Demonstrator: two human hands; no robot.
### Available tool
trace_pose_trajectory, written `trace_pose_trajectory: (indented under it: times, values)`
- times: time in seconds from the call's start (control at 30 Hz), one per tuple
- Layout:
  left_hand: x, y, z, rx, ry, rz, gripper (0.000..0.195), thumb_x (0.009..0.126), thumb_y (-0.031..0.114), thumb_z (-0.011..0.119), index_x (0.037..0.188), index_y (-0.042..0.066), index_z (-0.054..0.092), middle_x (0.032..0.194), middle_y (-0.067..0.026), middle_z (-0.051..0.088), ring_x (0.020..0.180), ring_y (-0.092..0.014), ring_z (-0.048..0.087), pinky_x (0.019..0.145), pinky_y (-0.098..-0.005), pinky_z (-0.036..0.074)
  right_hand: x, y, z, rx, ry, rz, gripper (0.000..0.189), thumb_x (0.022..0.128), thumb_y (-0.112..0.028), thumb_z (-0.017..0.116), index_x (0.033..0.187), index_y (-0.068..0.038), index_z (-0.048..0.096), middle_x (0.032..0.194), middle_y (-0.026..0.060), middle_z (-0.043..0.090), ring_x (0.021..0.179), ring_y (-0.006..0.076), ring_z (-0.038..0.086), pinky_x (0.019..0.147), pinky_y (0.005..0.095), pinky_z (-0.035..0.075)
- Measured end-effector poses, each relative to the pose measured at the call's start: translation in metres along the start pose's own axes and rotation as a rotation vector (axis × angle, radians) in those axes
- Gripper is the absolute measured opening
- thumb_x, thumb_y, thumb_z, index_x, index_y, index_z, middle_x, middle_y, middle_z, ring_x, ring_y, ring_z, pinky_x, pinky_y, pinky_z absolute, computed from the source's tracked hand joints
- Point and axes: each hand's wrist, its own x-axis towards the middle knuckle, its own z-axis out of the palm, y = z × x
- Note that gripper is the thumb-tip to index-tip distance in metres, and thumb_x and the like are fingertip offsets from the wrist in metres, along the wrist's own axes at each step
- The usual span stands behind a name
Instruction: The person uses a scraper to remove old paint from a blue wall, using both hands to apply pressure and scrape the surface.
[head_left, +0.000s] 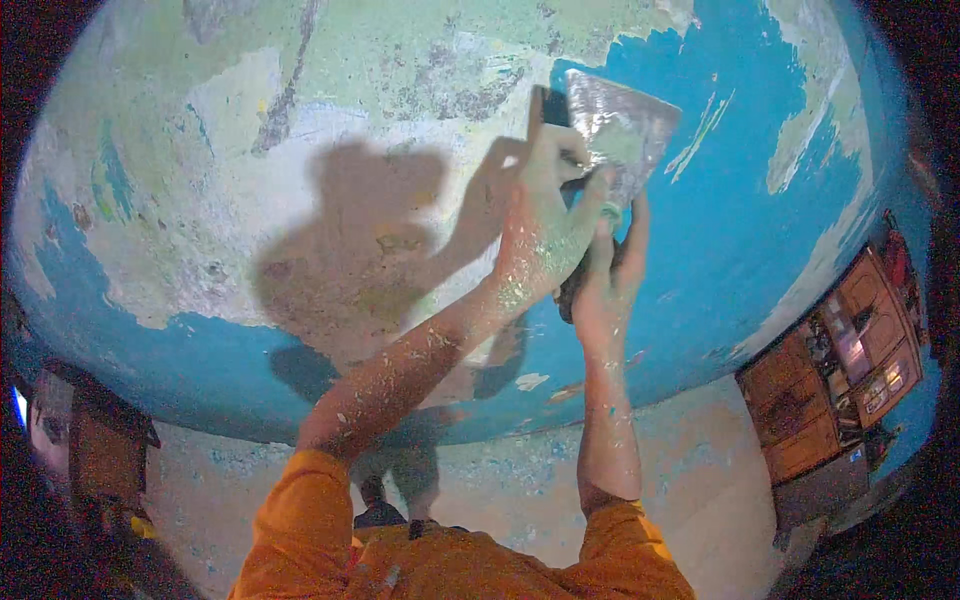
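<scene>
A wide scraper blade, its metal smeared with pale residue, is raised against a wall of peeling blue paint. My right hand is wrapped around the scraper's dark handle, below the blade. My left hand rests at the blade's left side, thumb across its lower part and fingers at its edge. Pale flakes cling to both hands and forearms. Whether the blade's top edge touches the wall, I cannot tell. Left of my hands the blue paint is gone, baring a whitish and greenish surface.
My shadow falls across the bared wall. Flakes and dust dot the pale floor below. A wooden cabinet with things on its shelves stands at the right. Brown furniture is at the dim lower left.
</scene>
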Motion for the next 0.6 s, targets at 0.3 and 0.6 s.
trace_pose_trajectory:
  times: [0.3,0.6]
  values:
    - [0.038,-0.027,-0.002,-0.565,-0.427,-0.444,0.057,0.096,0.048,0.036,0.111,-0.004,0.056,0.091,-0.0131,0.067,0.075,-0.02,0.064,0.066,-0.0278,0.051,0.011,-0.03,0.003,-0.228,-0.077,0.04,0.052,0.094,-0.013,0.043,0.144,-0.013,0.027,0.119,0.0166,0.057,0.061,0.0123,0.056,0.056,0.0261,0.047]
    - [0.031,-0.025,0.006,-0.72,-0.266,-0.595,0.062,0.094,0.052,0.033,0.105,-0.003,0.059,0.084,-0.0159,0.067,0.067,-0.022,0.065,0.058,-0.0313,0.051,0.001,-0.018,0.004,-0.377,-0.095,0.143,0.041,0.095,-0.014,0.042,0.136,-0.013,0.043,0.095,0.0131,0.064,0.06,0.0145,0.055,0.055,0.0287,0.046]
